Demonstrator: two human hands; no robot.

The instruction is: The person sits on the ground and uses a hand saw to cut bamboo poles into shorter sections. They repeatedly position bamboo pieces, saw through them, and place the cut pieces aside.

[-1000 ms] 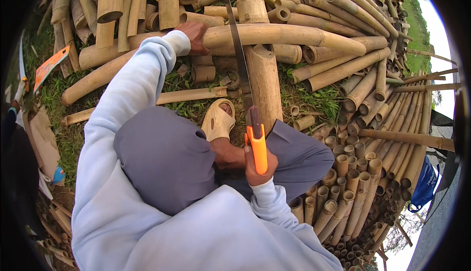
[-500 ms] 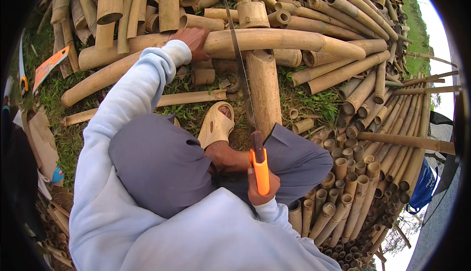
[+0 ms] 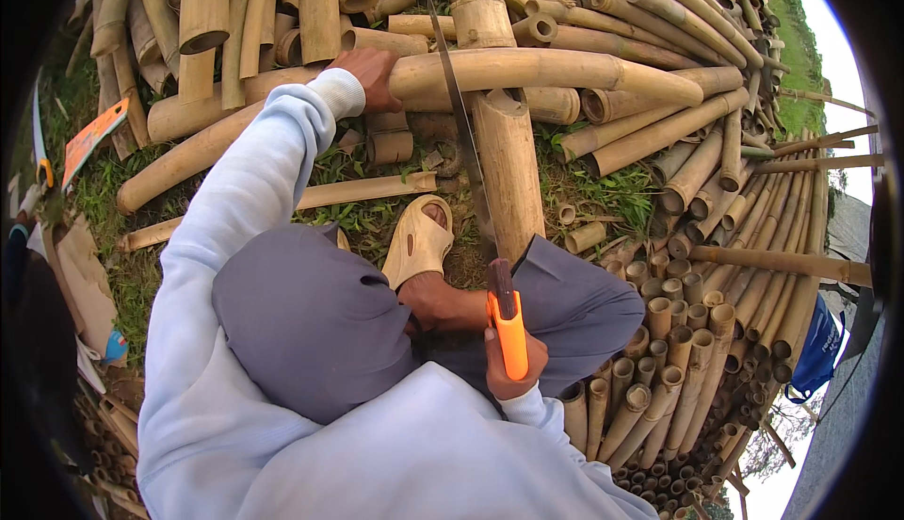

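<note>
My left hand (image 3: pixel 370 77) is wrapped around a long, slightly curved bamboo pole (image 3: pixel 546 70) that lies across in front of me. The pole rests over a thick upright bamboo post (image 3: pixel 508 176). In my right hand (image 3: pixel 518 365) is the orange handle of a handsaw (image 3: pixel 476 167). Its long blade points away from me and crosses the pole just right of my left hand, beside the post. Whether the teeth have cut into the pole cannot be made out.
Cut bamboo lengths (image 3: pixel 320 11) are heaped beyond the pole. Many bamboo tubes (image 3: pixel 673 369) are stacked to my right. A split bamboo strip (image 3: pixel 367 188) lies on the grass near my sandalled foot (image 3: pixel 419 242). Far left is another saw with an orange sleeve (image 3: pixel 94 141).
The saw has come slightly toward me and to the right with my right hand. My left hand keeps its hold on the bamboo pole.
</note>
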